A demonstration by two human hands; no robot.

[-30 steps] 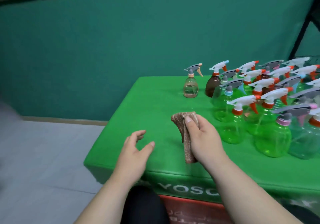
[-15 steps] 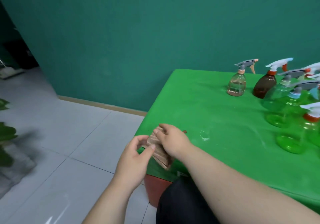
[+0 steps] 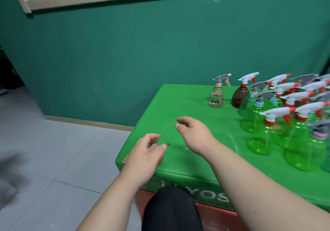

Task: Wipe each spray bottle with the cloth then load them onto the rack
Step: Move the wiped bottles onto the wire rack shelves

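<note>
The left hand's fingers curl round the cloth — the right hand hovers loosely curled, empty, over the table.

Two hands are seen, the left hand and the right hand. One cloth is seen, mostly hidden. One table is seen. One clear bottle and one brown bottle are counted. At least five green bottles are seen; more are cut off, so the full number cannot be told.

Bare indoor room: teal wall, tiled floor, green-draped table.
</note>
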